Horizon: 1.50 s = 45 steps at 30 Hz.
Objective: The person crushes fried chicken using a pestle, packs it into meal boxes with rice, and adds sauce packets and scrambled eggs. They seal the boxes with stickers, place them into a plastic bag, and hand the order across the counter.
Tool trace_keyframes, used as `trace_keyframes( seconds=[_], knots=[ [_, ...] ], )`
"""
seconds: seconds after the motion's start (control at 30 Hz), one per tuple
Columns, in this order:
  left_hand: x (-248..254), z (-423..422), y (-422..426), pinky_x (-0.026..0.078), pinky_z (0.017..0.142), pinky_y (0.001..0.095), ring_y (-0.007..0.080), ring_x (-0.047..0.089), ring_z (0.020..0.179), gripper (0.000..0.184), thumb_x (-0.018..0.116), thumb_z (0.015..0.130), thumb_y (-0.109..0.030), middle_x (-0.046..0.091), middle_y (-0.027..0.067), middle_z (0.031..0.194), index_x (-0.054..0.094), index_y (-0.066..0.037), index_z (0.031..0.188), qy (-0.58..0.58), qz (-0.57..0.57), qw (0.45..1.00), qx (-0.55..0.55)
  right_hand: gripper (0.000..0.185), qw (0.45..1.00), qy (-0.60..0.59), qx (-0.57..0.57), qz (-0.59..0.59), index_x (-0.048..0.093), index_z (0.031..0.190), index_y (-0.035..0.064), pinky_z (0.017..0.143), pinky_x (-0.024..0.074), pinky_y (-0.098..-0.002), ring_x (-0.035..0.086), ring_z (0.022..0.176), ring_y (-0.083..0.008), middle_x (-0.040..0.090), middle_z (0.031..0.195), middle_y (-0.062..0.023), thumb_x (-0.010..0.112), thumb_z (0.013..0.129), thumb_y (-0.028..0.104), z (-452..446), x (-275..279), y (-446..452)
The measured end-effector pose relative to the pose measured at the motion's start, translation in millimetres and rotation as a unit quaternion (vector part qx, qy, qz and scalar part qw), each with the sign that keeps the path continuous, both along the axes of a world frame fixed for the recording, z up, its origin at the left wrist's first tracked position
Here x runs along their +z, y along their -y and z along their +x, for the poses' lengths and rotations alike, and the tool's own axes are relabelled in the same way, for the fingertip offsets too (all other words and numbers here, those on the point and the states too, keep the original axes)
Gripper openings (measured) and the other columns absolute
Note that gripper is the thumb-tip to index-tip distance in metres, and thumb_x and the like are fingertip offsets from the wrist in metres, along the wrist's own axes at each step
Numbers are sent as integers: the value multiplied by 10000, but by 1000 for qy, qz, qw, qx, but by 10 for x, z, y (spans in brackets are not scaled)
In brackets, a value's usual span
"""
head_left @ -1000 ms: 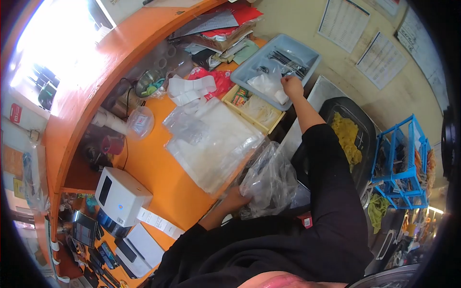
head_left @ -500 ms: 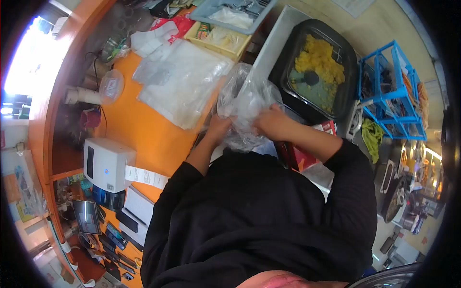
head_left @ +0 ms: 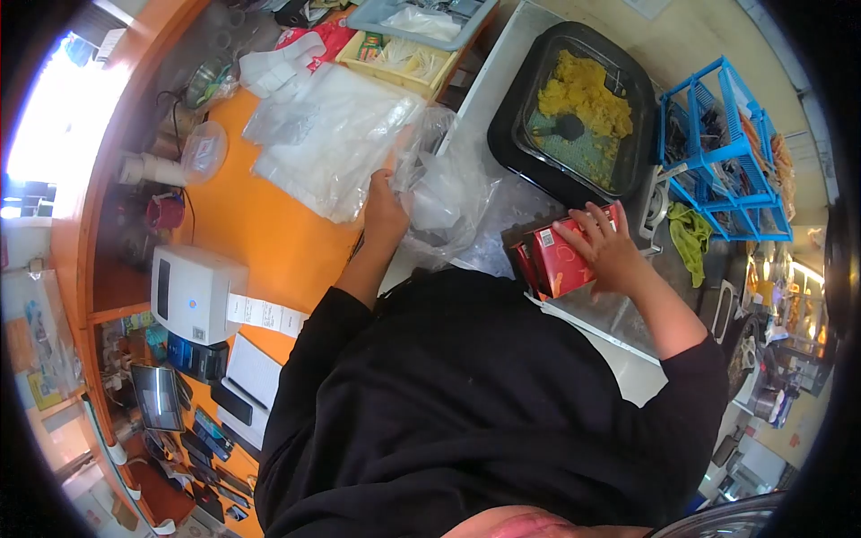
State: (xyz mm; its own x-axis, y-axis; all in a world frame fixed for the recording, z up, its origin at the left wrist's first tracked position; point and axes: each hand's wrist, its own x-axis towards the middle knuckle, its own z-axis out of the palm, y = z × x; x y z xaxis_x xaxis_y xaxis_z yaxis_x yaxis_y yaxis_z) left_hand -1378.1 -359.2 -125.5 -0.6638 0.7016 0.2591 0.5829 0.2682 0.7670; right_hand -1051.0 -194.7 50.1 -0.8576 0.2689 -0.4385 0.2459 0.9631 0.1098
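My left hand [head_left: 386,212] is closed on a clear plastic bag [head_left: 450,199], which hangs loosely to its right over the gap between the orange counter and the metal worktop. Over a red printed carton [head_left: 565,255] my right hand [head_left: 606,251] is spread, fingers apart. Its fingertips lie on or just above the carton; actual contact cannot be made out. The carton rests on the metal worktop in front of a black tray [head_left: 511,148] with yellow food in it. A stack of clear plastic bags [head_left: 327,143] lies on the counter to the left.
On the orange counter [head_left: 260,215] stand a white label printer [head_left: 199,294] with a paper strip and a clear round container [head_left: 204,152]. Yellow [head_left: 439,79] and grey-blue [head_left: 421,38] trays sit at the back. A blue rack [head_left: 731,166] and green cloth [head_left: 689,242] are at right.
My right hand has let go of the plastic bag and moved right to the red carton, its fingers spreading. My left hand keeps the bag, slightly further left.
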Motion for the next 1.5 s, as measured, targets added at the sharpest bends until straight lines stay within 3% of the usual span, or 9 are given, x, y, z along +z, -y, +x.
trace_keyframes(
  seconds=[0.23,0.47,0.6,0.7,0.83,1.03,1.2,1.3,1.5],
  knots=[
    [303,63,62,464,706,427,383,610,803,286,614,888,-263,626,224,862,557,1,981,133,-28,990,44,1179,952,-178,-87,-234,240,1461,214,1067,307,-474,406,1203,-400,393,1289,-179,856,457,194,-296,149,-247],
    [392,182,123,449,637,371,262,586,675,252,560,929,-256,613,180,771,574,-4,923,148,19,989,11,1236,735,-507,-8,-451,145,1457,44,1085,289,-408,352,1283,-325,325,1333,-186,879,474,193,-1444,-118,102],
    [163,101,194,445,636,326,158,563,700,244,489,973,-215,583,108,765,572,-1,893,279,187,941,-29,1218,779,-478,24,-404,175,1462,84,1075,299,-436,369,1255,-385,345,1321,-211,879,482,250,-1778,-875,165],
    [708,108,427,444,643,237,107,555,728,219,458,979,-184,575,30,802,578,-1,991,148,193,966,82,1102,882,-350,43,-313,239,1463,194,1053,317,-477,384,1243,-399,375,1311,-215,845,551,314,-1701,-896,93],
    [1402,266,537,425,610,224,83,518,682,242,445,999,-206,548,25,776,577,-3,1010,418,307,855,-9,874,969,-180,85,-145,331,1431,357,1016,341,-540,403,1236,-384,411,1293,-190,767,673,364,-1616,-638,144],
    [2020,418,434,467,788,228,104,569,940,297,442,1002,-159,610,77,1061,546,10,1222,477,324,810,-111,636,989,-121,31,-82,417,1395,332,991,378,-549,417,1231,-352,382,1353,-161,662,810,273,-1532,-973,342],
    [2017,374,318,469,722,226,84,559,832,421,468,962,-74,596,37,988,421,8,1373,472,277,829,-116,388,853,-410,146,-289,597,1125,147,911,416,-485,497,1144,-296,520,1198,-103,721,770,244,-864,-339,148],
    [1959,261,438,466,748,222,80,563,891,505,517,925,-75,587,64,1100,376,-3,1405,464,213,845,-156,596,875,-343,8,-341,554,1138,157,940,360,-496,498,1136,-305,549,1138,-91,814,643,363,-242,-178,-38],
    [2065,384,417,404,553,161,35,553,723,616,577,850,-34,609,72,1144,346,-13,1420,407,150,872,-227,1116,992,-100,68,23,343,1434,245,1101,173,-566,404,1245,-315,448,1306,-118,879,460,336,141,-659,-3]
  ],
)
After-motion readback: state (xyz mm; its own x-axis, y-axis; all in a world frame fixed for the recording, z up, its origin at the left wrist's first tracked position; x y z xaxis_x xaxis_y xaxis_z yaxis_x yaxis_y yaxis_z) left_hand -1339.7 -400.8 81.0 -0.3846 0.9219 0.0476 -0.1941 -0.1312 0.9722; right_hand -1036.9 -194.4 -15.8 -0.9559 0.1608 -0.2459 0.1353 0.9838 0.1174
